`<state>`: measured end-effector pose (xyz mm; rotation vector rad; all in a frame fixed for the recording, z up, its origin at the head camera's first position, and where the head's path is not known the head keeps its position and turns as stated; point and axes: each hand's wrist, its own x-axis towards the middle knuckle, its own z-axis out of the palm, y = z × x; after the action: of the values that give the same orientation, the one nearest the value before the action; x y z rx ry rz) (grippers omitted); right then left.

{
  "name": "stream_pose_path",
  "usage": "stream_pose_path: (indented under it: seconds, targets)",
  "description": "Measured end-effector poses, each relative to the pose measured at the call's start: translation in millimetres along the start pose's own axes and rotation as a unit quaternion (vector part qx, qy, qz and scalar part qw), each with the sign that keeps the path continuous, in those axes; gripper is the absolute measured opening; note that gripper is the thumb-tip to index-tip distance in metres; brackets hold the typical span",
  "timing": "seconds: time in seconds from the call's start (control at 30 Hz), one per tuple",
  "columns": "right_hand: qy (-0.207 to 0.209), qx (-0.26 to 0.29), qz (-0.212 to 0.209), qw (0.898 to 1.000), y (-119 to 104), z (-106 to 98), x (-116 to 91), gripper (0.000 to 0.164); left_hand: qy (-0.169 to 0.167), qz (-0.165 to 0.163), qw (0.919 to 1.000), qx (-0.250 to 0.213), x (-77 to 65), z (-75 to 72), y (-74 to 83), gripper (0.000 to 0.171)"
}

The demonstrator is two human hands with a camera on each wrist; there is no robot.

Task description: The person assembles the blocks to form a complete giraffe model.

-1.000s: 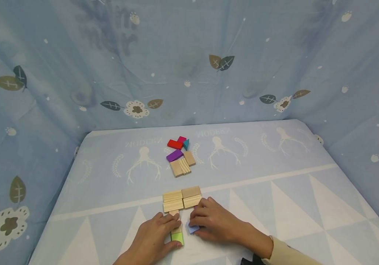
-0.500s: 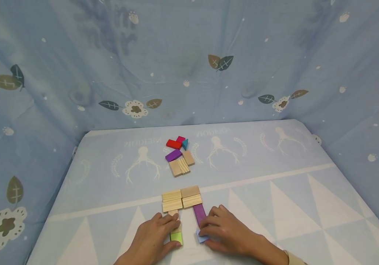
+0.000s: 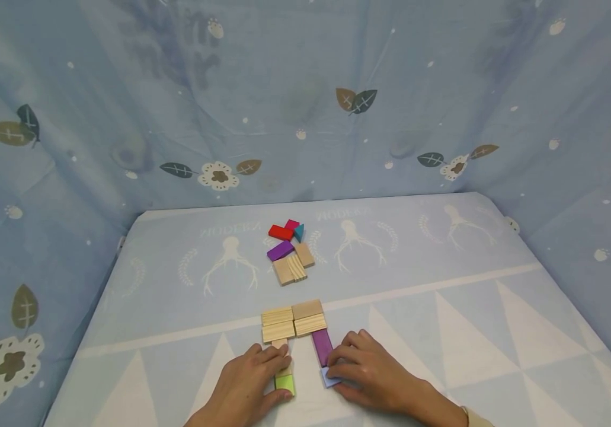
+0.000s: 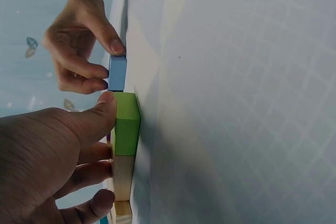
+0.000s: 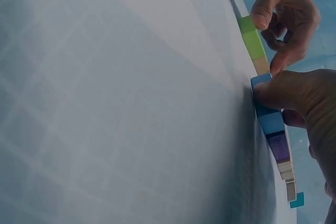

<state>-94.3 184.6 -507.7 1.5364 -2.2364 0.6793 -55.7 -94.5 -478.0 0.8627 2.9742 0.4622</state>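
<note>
My right hand (image 3: 371, 370) pinches a light blue block (image 3: 329, 376) lying flat at the near end of a purple block (image 3: 322, 347). My left hand (image 3: 246, 379) bridges a second leg of blocks: its thumb touches the lime green block (image 3: 285, 385), and its fingers lie on the plain wooden block (image 3: 280, 343) beyond it. That wooden block is partly hidden under the fingers. Both legs run up to a rectangle of wooden blocks (image 3: 293, 318). In the left wrist view, the green block (image 4: 127, 124) abuts the wooden one.
Farther back on the patterned cloth (image 3: 417, 237) lies a loose group: a red block (image 3: 281, 232), a magenta block (image 3: 292, 224), a teal triangle (image 3: 298, 232), another purple block (image 3: 281, 250) and several wooden pieces (image 3: 284, 271). Blue fabric (image 3: 305, 107) hangs around the table.
My right hand has moved right with the light blue block, which now meets the purple block's near end. The purple block has come into view. My left hand stays in place.
</note>
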Motion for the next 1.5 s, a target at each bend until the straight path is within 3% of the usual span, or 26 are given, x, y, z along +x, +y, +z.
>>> stream_pose_path:
  seconds: [0.3, 0.6, 1.03, 1.23, 1.5]
  targets:
    - [-0.003, 0.003, 0.0, 1.0, 3, -1, 4, 0.016, 0.007, -0.004, 1.0, -0.004, -2.2, 1.8, -0.5, 0.054]
    - [0.002, 0.017, -0.016, 1.0, 22, -4, 27, 0.016, 0.021, 0.004, 0.9998, -0.006, -3.4, 2.2, -1.4, 0.052]
    - [-0.05, -0.036, 0.014, 0.998, 78, 0, 65, 0.011, -0.013, -0.008, 0.9998, -0.011, -0.1, 0.9, -1.4, 0.052]
    - [-0.05, -0.04, 0.047, 0.997, 105, 4, 76, 0.013, -0.033, -0.022, 0.9991, -0.017, 1.0, -0.6, 0.7, 0.053]
    - [-0.048, -0.033, 0.09, 0.994, 143, 5, 96, 0.023, -0.029, -0.03, 0.9989, -0.023, -0.9, -0.3, 1.7, 0.054]
